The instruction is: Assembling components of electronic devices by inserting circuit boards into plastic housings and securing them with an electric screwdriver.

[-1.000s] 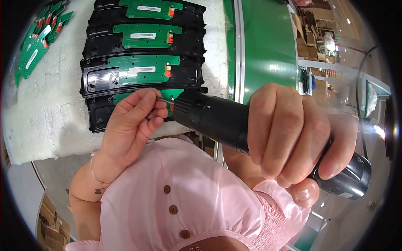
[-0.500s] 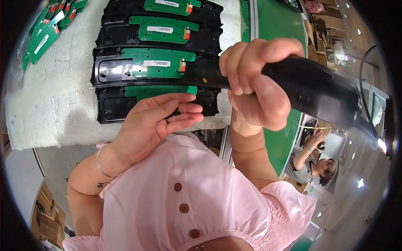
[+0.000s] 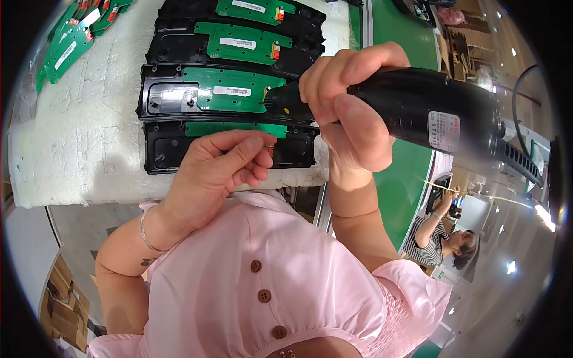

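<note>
1. Four black housings lie stacked in a column at upper centre of the frame, each carrying a green board; the third housing [image 3: 164, 98] holds the board [image 3: 236, 90] now under the tool.
2. Right hand [image 3: 346, 101] is clenched around a black driver [image 3: 418, 110], upper right of centre. Its long axis runs nearly level, cord end toward the right rim, tip [image 3: 270, 102] pointing left and at or just above the board's right end; contact cannot be confirmed.
3. Left hand [image 3: 224, 164] rests over the fourth housing [image 3: 170, 152], just below the tip, fingers curled with thumb and forefinger pinched together. Whether they hold a screw cannot be told.
4. Right hand is the nearer to the board; the board lies left of its grip, along the driver's axis.
5. Loose green boards [image 3: 65, 45] lie at upper left on the white pad [image 3: 77, 155].
</note>
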{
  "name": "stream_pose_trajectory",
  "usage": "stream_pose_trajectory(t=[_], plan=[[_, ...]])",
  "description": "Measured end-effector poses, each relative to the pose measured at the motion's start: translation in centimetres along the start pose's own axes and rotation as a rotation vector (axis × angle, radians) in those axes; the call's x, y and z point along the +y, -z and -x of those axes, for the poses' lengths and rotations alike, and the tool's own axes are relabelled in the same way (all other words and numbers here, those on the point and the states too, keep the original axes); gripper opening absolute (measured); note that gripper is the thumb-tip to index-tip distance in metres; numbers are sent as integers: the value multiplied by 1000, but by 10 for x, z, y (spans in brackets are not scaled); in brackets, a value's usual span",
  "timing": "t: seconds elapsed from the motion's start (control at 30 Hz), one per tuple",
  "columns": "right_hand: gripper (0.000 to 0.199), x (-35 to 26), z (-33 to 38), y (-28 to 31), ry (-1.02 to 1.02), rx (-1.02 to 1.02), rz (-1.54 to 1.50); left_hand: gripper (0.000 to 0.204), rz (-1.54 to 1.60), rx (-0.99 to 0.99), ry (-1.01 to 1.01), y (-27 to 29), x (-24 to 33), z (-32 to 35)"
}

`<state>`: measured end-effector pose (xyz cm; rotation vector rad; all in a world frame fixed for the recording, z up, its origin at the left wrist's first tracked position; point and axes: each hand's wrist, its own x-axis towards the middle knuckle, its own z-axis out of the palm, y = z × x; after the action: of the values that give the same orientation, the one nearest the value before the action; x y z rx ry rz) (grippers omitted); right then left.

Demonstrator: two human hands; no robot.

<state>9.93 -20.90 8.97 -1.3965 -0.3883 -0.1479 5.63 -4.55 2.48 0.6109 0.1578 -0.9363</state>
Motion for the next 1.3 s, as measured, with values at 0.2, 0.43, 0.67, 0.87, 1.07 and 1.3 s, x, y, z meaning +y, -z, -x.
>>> stream_pose_trajectory(t=[0.2, 0.43, 0.67, 0.87, 1.07, 1.3], plan=[[29, -13, 1, -4, 52, 84, 27, 23, 50, 88, -69, -7, 5, -3], [27, -72, 5, 13, 192, -292, -160, 14, 101, 66, -76, -3, 3, -10], [26, -69, 8, 13, 238, -303, -220, 17, 254, 58, -60, -9, 3, -13], [26, -66, 13, 7, 258, -237, -221, 19, 300, 25, -65, -13, 0, -17], [25, -56, 14, -1, 262, -219, -153, 23, 352, 26, -95, -7, -5, -19], [31, -7, -8, -5, 143, 83, -29, 41, 390, -3, 77, -28, -1, -17]])
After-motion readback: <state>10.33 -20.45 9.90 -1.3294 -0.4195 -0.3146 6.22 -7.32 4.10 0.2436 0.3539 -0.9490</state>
